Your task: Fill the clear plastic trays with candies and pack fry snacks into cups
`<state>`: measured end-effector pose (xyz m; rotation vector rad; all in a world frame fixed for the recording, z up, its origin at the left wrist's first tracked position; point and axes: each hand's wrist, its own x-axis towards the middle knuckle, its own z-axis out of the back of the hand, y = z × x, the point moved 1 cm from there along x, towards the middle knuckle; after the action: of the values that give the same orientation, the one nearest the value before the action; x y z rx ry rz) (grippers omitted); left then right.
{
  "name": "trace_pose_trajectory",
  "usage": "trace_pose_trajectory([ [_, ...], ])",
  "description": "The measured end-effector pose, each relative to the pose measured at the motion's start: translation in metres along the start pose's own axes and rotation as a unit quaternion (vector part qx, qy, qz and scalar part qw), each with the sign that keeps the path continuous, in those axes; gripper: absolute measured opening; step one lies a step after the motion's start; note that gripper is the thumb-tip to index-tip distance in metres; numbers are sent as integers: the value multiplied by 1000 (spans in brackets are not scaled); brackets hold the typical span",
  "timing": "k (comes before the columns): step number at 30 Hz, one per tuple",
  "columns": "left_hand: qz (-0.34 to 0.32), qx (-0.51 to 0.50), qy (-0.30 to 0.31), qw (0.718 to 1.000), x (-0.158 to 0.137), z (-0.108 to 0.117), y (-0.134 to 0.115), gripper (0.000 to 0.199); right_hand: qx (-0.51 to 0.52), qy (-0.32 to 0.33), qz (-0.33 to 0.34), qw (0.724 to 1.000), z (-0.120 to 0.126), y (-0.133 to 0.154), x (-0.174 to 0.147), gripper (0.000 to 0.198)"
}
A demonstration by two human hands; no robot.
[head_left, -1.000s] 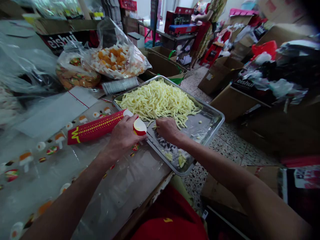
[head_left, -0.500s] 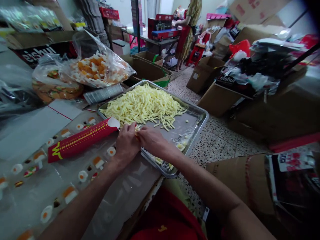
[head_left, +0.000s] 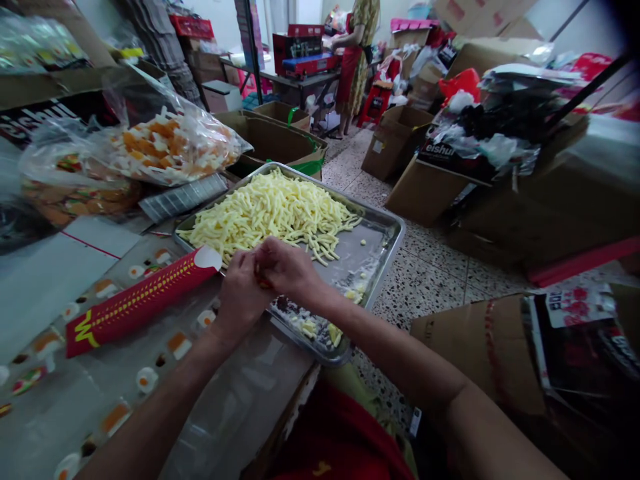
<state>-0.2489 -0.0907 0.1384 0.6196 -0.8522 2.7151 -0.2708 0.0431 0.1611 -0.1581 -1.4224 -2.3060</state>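
My left hand [head_left: 241, 290] and my right hand [head_left: 285, 267] meet over the near edge of the metal tray [head_left: 393, 243], fingers closed around a small thing between them. Only a reddish-orange bit of it shows, so its kind stays hidden. Just beyond my hands, a heap of pale yellow strips like French fries [head_left: 273, 210] fills the tray's far left. Left of my left hand, a long red carton [head_left: 143, 300] with a yellow zigzag print lies on the patterned table cover [head_left: 200, 373]. White powder and yellow crumbs lie in the tray's near corner.
Clear bags of orange and white pieces [head_left: 165, 147] stand at the back left. Open cardboard boxes [head_left: 275, 143] sit behind the tray. More boxes [head_left: 430, 190] and a large carton [head_left: 475, 353] line the right. A person [head_left: 353, 67] stands by the far table.
The view has shifted, so the tray and carton sit farther left in the picture. My right hand has moved up over the fingers of my left hand.
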Motion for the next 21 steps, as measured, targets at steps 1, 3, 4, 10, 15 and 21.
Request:
trace_pose_trajectory([
  [1,-1,-11,19,1000,1,-1,0,50,1,6,-4,1000,8,-4,1,14],
  [3,3,-25,41,999,3,-3,1,60,8,-5,-23,1000,29,-17,5,6],
  [4,11,-30,41,999,4,-3,2,64,1,-22,-35,999,42,-26,8,7],
  [10,64,-60,27,996,13,5,6,70,-325,11,-113,939,98,-77,32,15],
  [15,48,-70,40,996,11,10,9,74,-426,130,-84,891,81,-85,36,13],
  [21,47,-56,68,995,1,24,14,78,-125,139,-212,959,83,-82,37,16],
])
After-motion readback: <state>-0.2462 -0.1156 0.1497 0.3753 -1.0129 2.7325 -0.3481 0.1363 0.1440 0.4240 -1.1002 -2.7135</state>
